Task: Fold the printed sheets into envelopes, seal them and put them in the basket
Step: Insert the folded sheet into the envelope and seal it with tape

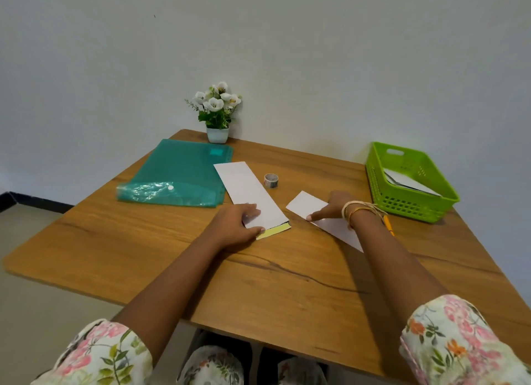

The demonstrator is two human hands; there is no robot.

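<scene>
The person is sitting at a wooden table (pixel 143 255), both forearms reaching over it. The left hand (pixel 235 225) is resting on the near end of a long white envelope (pixel 247 192) lying slantwise at the table's middle, its thumb and fingers gripping that end; a yellow strip (pixel 274 232) is showing at the envelope's near edge, just beside the thumb. The right hand (pixel 333 206) is pressing down on a folded white sheet (pixel 307 205) lying to the right of the envelope and apart from it, with the fingers laid flat and the fingertip at the sheet's near edge; part of the sheet is passing under the wrist. That wrist is wearing bangles and thread (pixel 359 209). A small roll of tape (pixel 271 180) is standing between the two papers, further back. A green basket (pixel 413 206) is sitting at the table's right edge and is holding white papers (pixel 408 182). A teal plastic folder (pixel 178 175) is lying at the left, touching or nearly touching the envelope's far corner. A potted plant with white flowers (pixel 217 109) is standing at the far edge against the wall. A yellow pencil (pixel 388 224) is lying near the basket, partly hidden by the right wrist.
</scene>
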